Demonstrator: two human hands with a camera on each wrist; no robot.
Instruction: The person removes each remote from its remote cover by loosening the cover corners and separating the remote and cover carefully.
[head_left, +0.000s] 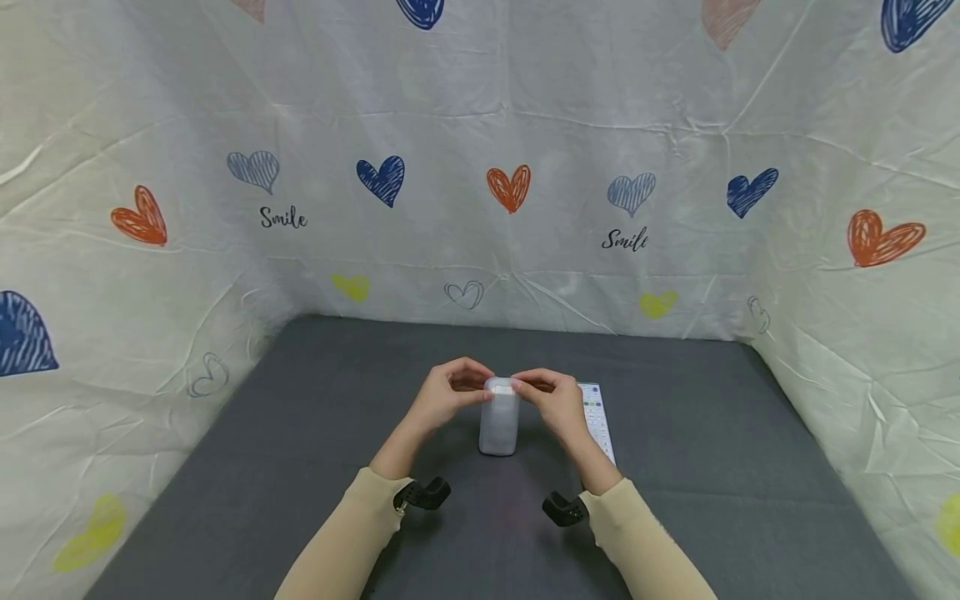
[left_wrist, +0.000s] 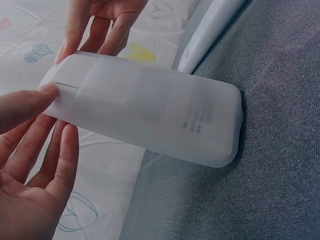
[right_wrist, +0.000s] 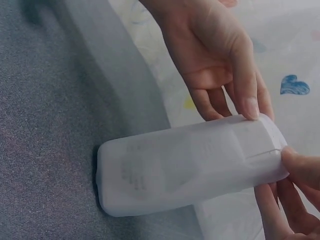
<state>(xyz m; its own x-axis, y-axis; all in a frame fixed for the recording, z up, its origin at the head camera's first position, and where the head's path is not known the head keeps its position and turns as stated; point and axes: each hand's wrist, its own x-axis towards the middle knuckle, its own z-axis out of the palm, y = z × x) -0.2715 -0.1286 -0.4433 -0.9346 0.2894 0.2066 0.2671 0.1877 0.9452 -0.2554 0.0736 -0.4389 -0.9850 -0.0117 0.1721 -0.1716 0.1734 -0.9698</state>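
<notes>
A frosted, translucent sleeve (head_left: 498,429) stands nearly upright between both hands, its lower end at the grey cloth. Blurred print shows through the lower part of the sleeve (left_wrist: 165,117), and a whiter body fills part of it. My left hand (head_left: 448,392) pinches its top left corner, thumb on the near face and fingers behind. On the top right corner, my right hand (head_left: 557,404) pinches in the same way. A thin dark line runs near the top of the sleeve (right_wrist: 200,160), beside a thumb tip. Partly behind the right hand lies a white remote control (head_left: 597,421) with small buttons.
Dark grey cloth (head_left: 697,467) covers the table. Behind it and at both sides hangs a white curtain (head_left: 442,233) printed with hearts. Black wrist cameras (head_left: 423,494) sit below each hand, by the cream sleeve cuffs.
</notes>
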